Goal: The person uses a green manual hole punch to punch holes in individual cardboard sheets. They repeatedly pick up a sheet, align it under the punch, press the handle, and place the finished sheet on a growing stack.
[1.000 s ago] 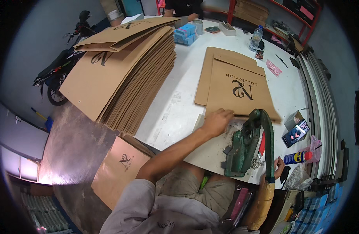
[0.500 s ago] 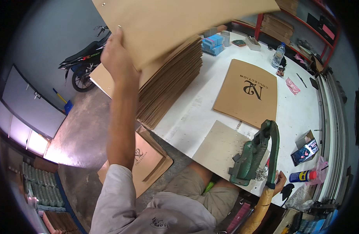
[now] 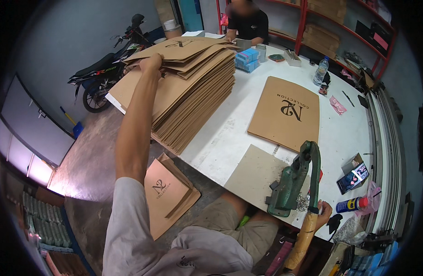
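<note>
My left hand [image 3: 151, 63] is closed on the near edge of a brown paper bag [image 3: 186, 46] with a dark printed design, lying loosely on top of a tall stack of paper bags [image 3: 195, 103]. My right hand [image 3: 322, 215] is at the table's near right, beside the wrapped handle [image 3: 307, 237] of a green hand press [image 3: 289, 191]. Its fingers look curled and are partly hidden behind the lever; what they hold, if anything, I cannot make out. Small metal bits [image 3: 303, 202] lie beside the press. Another printed paper bag pile [image 3: 285, 112] lies flat on the table.
A grey board [image 3: 248, 170] lies under the press. At right stand a phone [image 3: 353, 177], a spray can [image 3: 349, 205] and a water bottle [image 3: 321, 71]. Blue boxes [image 3: 247, 60] are beyond the stack. A person [image 3: 253, 25] sits at the far side. More bags [image 3: 168, 193] lie below, left.
My left hand has lowered the raised paper bag onto the far part of the stack, uncovering the person behind. My right hand stays beside the press handle.
</note>
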A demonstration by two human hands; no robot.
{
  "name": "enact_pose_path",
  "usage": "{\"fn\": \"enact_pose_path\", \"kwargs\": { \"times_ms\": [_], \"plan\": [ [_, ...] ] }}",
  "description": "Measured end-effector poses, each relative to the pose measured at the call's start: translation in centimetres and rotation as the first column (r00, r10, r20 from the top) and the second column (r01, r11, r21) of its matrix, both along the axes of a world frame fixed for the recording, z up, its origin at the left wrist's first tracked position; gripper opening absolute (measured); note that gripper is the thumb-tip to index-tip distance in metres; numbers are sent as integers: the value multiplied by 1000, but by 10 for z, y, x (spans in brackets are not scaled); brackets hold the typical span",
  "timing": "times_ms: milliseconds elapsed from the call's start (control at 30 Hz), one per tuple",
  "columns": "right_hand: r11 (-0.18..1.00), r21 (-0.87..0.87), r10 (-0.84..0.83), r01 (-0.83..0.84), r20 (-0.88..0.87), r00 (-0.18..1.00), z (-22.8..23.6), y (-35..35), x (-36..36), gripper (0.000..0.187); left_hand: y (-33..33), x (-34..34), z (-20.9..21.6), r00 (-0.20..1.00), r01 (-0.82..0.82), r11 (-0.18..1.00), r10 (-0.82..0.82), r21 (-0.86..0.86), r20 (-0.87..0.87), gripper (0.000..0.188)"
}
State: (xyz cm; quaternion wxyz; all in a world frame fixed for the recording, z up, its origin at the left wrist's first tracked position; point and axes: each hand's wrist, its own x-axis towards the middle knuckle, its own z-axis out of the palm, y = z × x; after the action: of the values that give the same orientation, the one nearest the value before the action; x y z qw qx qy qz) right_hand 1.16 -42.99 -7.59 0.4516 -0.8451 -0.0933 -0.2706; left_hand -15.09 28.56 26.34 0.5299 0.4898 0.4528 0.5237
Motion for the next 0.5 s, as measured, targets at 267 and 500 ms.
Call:
{"fn": "enact_pose_path", "kwargs": {
  "times_ms": [267,500],
  "plan": [
    [999,-5,37,-38,-11,999,1,2,-2,19,-8,-11,-15,995,55,990,-65,131,76,24],
    [993,-108,56,-56,-3,998,20,1,-17,17,-18,-66,-26,851,226,904,-364,363,378,23]
  ]
}}
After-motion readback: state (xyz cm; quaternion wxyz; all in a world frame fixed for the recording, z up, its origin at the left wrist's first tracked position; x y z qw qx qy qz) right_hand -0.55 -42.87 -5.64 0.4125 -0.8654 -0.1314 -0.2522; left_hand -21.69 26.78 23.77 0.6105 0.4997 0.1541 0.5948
